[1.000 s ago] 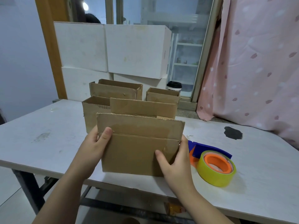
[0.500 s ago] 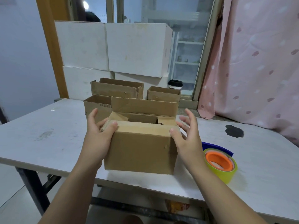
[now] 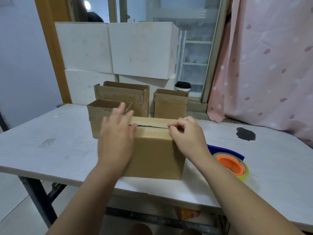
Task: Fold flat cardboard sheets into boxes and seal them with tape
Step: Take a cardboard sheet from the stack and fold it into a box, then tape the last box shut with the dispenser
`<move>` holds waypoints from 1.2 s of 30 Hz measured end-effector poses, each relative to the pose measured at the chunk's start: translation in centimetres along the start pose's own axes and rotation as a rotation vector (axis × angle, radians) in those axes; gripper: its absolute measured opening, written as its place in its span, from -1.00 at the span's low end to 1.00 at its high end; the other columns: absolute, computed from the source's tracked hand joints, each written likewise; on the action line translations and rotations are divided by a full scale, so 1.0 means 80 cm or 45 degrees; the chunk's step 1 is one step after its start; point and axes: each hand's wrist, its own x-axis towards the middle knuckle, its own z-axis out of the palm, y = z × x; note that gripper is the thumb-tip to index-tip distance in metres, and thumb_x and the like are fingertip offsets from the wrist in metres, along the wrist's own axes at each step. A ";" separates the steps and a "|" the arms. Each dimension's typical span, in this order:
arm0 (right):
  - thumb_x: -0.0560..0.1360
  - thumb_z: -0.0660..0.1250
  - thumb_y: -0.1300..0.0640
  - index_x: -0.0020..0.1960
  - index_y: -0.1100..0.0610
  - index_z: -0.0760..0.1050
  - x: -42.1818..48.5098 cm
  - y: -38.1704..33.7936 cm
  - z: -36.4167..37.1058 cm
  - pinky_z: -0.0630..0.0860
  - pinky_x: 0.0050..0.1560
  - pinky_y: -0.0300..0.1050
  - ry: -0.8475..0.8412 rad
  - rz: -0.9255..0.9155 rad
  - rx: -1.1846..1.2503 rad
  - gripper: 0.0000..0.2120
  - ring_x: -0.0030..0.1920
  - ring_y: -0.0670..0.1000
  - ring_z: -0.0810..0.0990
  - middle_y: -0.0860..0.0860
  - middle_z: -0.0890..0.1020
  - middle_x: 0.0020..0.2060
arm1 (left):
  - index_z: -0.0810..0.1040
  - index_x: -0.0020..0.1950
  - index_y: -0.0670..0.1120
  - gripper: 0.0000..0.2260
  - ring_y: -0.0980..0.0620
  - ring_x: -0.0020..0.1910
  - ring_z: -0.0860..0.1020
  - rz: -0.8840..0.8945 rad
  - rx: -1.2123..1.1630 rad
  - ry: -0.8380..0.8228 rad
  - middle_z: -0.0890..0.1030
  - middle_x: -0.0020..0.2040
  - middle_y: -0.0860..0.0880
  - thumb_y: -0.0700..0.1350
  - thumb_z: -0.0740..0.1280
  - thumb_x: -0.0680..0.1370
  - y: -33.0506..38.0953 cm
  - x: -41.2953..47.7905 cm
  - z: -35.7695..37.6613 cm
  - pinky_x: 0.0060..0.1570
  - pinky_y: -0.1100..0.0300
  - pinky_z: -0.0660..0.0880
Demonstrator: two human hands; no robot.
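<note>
- Box (image 3: 152,153) stands on the table (image 3: 50,143) near its 6 o'clock edge, straight in front of me. Top flaps are down and meet along a seam (image 3: 152,126) running 9 to 3 o'clock.
- Left grip (image 3: 116,138): open, fingers straight, lying flat on the flaps at the seam's 9 o'clock end. Slightly blurred.
- Right grip (image 3: 186,138): fingers curled at the seam's 3 o'clock end. Pinching the flap edge or just pressing it, cannot tell.
- No tape visible on the seam, so I judge the folding of this face done and the sealing not yet done.
- Tape roll (image 3: 232,165), orange core, lies on the table at 3 o'clock of the box, near but apart. Neither grip is on it.
- Blue dispenser part (image 3: 225,150) touches the roll's 12 o'clock side.
- At 12 o'clock behind the box: low open box (image 3: 105,114), long open box (image 3: 123,95), small open box (image 3: 171,106). All three have open tops; their bottoms are hidden, so taped or not is unknown.
- No flat sheets in view.
- Likely next need: one grip fetches the tape while the other keeps the flaps down. If both let go, the flaps may spring up.
</note>
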 end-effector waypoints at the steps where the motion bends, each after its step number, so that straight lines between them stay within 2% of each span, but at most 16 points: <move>1: 0.54 0.25 0.14 0.00 0.03 0.65 -0.001 0.000 0.000 0.30 -0.07 -0.25 0.001 -0.006 -0.022 -0.80 -0.02 -0.14 0.42 -0.05 0.45 -0.03 | 0.27 0.48 -0.01 -0.58 0.00 0.44 0.22 0.076 0.070 -0.105 0.18 0.52 0.06 0.05 0.06 0.63 0.014 0.001 0.004 0.38 0.09 0.19; 3: 0.54 0.25 0.13 0.02 0.04 0.66 -0.002 -0.001 -0.003 0.30 -0.02 -0.24 -0.014 -0.016 -0.034 -0.80 0.03 -0.16 0.39 -0.03 0.48 0.01 | 0.23 0.50 0.05 -0.44 0.09 0.47 0.18 0.193 0.213 -0.284 0.18 0.52 0.11 0.20 -0.18 0.57 0.033 -0.002 0.016 0.36 0.16 0.18; 5: 0.55 0.27 0.11 0.03 0.03 0.66 0.000 0.000 -0.010 0.30 -0.04 -0.32 -0.080 -0.023 -0.009 -0.81 0.05 -0.19 0.38 -0.05 0.52 0.03 | 0.24 0.49 0.08 -0.28 0.15 0.48 0.16 0.252 0.293 -0.319 0.23 0.50 0.13 0.24 -0.35 0.45 0.039 -0.004 0.023 0.37 0.18 0.13; 7: 0.56 0.26 0.09 0.01 0.00 0.65 0.002 0.003 -0.025 0.35 -0.04 -0.38 -0.126 0.002 0.120 -0.81 0.06 -0.16 0.48 -0.10 0.59 0.00 | 0.28 0.47 0.09 -0.23 0.16 0.47 0.19 0.246 0.316 -0.301 0.28 0.47 0.14 0.25 -0.39 0.42 0.038 -0.005 0.025 0.37 0.20 0.13; 9: 0.58 0.22 0.16 -0.03 -0.04 0.62 0.008 0.013 -0.045 0.40 -0.08 -0.31 -0.051 0.070 0.163 -0.79 0.04 -0.12 0.55 -0.18 0.62 -0.08 | 0.29 0.47 0.10 -0.22 0.18 0.46 0.21 0.258 0.335 -0.291 0.29 0.47 0.15 0.25 -0.41 0.42 0.037 -0.006 0.026 0.36 0.20 0.16; 11: 0.54 0.17 0.28 0.04 -0.04 0.59 0.016 0.031 -0.070 0.38 -0.08 -0.24 -0.053 0.149 -0.080 -0.69 0.05 -0.08 0.54 -0.14 0.62 -0.03 | 0.28 0.47 0.12 -0.22 0.18 0.46 0.20 0.269 0.369 -0.303 0.28 0.47 0.16 0.24 -0.45 0.44 0.036 -0.005 0.028 0.36 0.20 0.17; 12: 0.51 0.15 0.33 0.13 -0.03 0.57 0.021 0.041 -0.082 0.37 -0.04 -0.22 -0.156 0.192 -0.267 -0.62 0.06 -0.05 0.52 -0.07 0.61 0.05 | 0.29 0.47 0.12 -0.24 0.19 0.46 0.21 0.265 0.383 -0.308 0.29 0.46 0.17 0.24 -0.45 0.46 0.036 -0.005 0.029 0.36 0.20 0.17; 14: 0.47 0.16 0.35 0.30 -0.03 0.48 0.028 0.061 -0.105 0.40 0.01 -0.20 -0.483 0.292 -0.652 -0.51 0.11 0.00 0.51 0.02 0.55 0.21 | 0.30 0.46 0.12 -0.27 0.19 0.45 0.22 0.252 0.398 -0.313 0.30 0.46 0.17 0.23 -0.42 0.49 0.036 -0.006 0.029 0.35 0.20 0.18; 17: 0.48 0.25 0.20 0.40 -0.08 0.36 0.029 0.078 -0.121 0.48 0.01 -0.16 -0.894 0.397 -1.038 -0.49 0.16 0.03 0.52 -0.01 0.49 0.30 | 0.32 0.45 0.12 -0.26 0.17 0.45 0.24 0.250 0.389 -0.312 0.32 0.45 0.16 0.24 -0.39 0.46 0.036 -0.006 0.029 0.36 0.18 0.19; 19: 0.49 0.26 0.15 0.38 -0.05 0.37 0.029 0.085 -0.121 0.52 -0.10 -0.16 -1.019 0.391 -1.182 -0.54 0.09 0.04 0.54 0.00 0.52 0.26 | 0.32 0.45 0.13 -0.27 0.16 0.45 0.24 0.260 0.396 -0.305 0.32 0.45 0.16 0.24 -0.38 0.47 0.037 -0.006 0.029 0.36 0.18 0.19; 22: 0.51 0.28 0.13 0.30 0.04 0.45 0.031 0.098 -0.119 0.43 -0.39 -0.25 -1.006 0.356 -1.257 -0.64 -0.05 0.05 0.55 0.06 0.57 0.14 | 0.34 0.44 0.13 -0.32 0.16 0.44 0.25 0.264 0.413 -0.281 0.33 0.44 0.15 0.23 -0.38 0.54 0.037 -0.006 0.032 0.36 0.18 0.19; 26: 0.45 0.37 0.01 0.04 0.03 0.52 0.029 0.117 -0.127 0.48 -0.35 -0.23 -1.016 0.418 -1.102 -0.80 -0.21 0.01 0.55 -0.03 0.58 -0.18 | 0.33 0.44 0.12 -0.32 0.15 0.44 0.25 0.262 0.404 -0.278 0.33 0.44 0.15 0.22 -0.38 0.55 0.035 -0.007 0.032 0.36 0.18 0.18; 28: 0.41 0.42 0.02 -0.06 0.03 0.53 0.028 0.125 -0.135 0.53 -0.30 -0.21 -1.029 0.560 -0.908 -0.85 -0.24 -0.01 0.55 -0.03 0.58 -0.23 | 0.33 0.45 0.12 -0.32 0.16 0.44 0.25 0.271 0.411 -0.266 0.33 0.44 0.16 0.22 -0.38 0.54 0.035 -0.007 0.032 0.36 0.19 0.17; 33: 0.43 0.38 0.13 -0.02 0.13 0.58 0.026 0.144 -0.156 0.60 -0.20 -0.14 -0.852 0.800 -0.527 -0.85 -0.19 0.02 0.63 0.07 0.64 -0.16 | 0.38 0.42 0.12 -0.28 0.17 0.43 0.28 0.267 0.429 -0.251 0.37 0.42 0.16 0.24 -0.37 0.49 0.034 -0.008 0.033 0.35 0.20 0.18; 36: 0.43 0.39 0.22 0.00 0.30 0.54 0.018 0.145 -0.165 0.59 -0.24 -0.09 -0.776 0.937 -0.178 -0.81 -0.21 0.12 0.66 0.16 0.65 -0.23 | 0.38 0.41 0.13 -0.32 0.17 0.42 0.29 0.264 0.433 -0.251 0.38 0.41 0.16 0.23 -0.35 0.52 0.035 -0.009 0.031 0.33 0.20 0.21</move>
